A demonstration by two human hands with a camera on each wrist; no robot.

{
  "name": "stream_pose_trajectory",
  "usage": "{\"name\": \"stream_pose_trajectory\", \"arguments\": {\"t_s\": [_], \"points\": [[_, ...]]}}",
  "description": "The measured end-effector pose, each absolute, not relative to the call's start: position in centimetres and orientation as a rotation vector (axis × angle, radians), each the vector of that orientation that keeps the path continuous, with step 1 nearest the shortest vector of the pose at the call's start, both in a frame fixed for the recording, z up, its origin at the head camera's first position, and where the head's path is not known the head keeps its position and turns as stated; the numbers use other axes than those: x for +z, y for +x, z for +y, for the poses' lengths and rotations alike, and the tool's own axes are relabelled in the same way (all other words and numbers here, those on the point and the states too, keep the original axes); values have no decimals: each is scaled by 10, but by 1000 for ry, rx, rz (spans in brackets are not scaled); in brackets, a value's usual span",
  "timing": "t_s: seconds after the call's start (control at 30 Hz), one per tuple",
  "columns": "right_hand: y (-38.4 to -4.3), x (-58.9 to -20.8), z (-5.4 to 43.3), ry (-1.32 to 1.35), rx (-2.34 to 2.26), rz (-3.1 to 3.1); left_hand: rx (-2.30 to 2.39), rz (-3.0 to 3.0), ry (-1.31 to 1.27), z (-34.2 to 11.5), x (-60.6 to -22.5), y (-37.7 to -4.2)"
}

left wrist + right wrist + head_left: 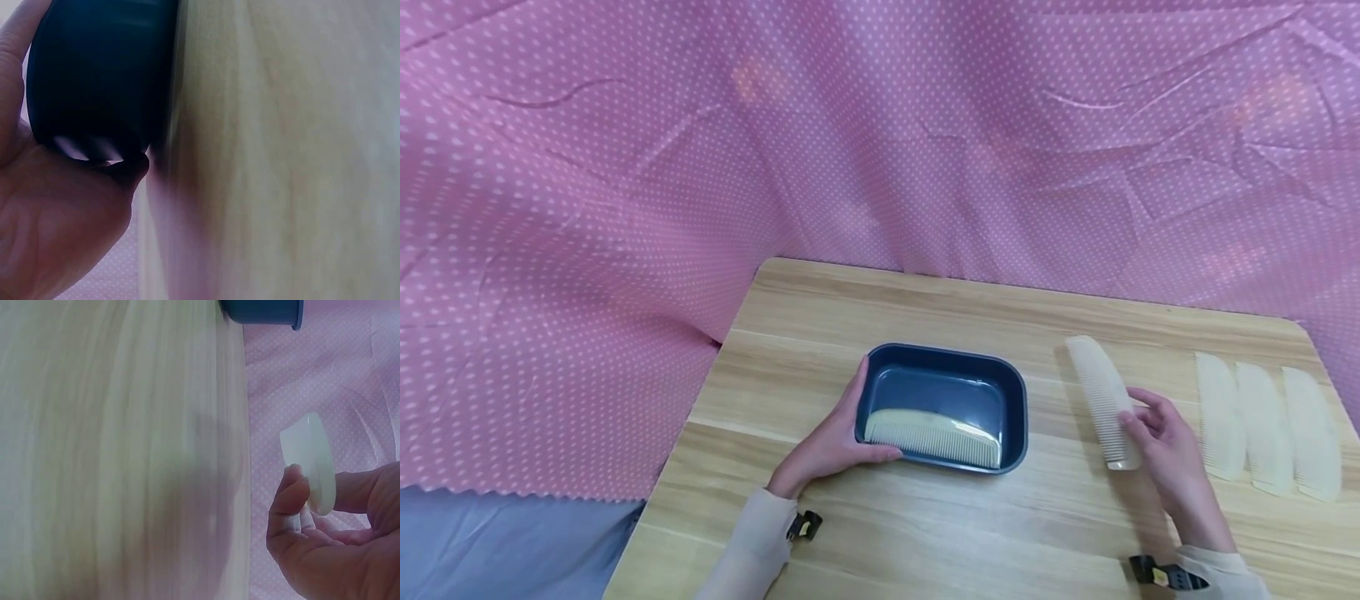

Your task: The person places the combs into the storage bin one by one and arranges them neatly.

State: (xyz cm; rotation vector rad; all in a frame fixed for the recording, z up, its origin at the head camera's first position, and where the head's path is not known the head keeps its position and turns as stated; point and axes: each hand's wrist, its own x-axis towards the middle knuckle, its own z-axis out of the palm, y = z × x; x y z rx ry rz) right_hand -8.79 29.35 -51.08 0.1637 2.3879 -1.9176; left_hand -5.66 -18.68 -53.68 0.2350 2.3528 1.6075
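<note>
The right hand (1168,446) pinched a pale comb (1097,392) between thumb and fingers, raised above the table; the left hand (838,433) gripped a dark blue box (1017,404) at its near left corner — thumb along the near side, fingers up the left; inside the box a single cream comb (932,435) lay along the near wall, teeth toward the person; three more combs (1268,429) lay side by side to the right of the right hand, on the wood-grain table (808,333); beyond the table's edge hung pink cloth (887,150) — dotted white and creased.
</note>
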Motion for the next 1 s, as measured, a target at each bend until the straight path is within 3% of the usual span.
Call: {"name": "stream_pose_trajectory", "arguments": {"t_s": [0.4,1.0], "points": [[-94,-505,280,221,-1873,2414,1622,2342,252,-187,-536,-57],[-93,-501,254,65,-2119,2256,1617,2330,215,-187,-537,-56]]}}
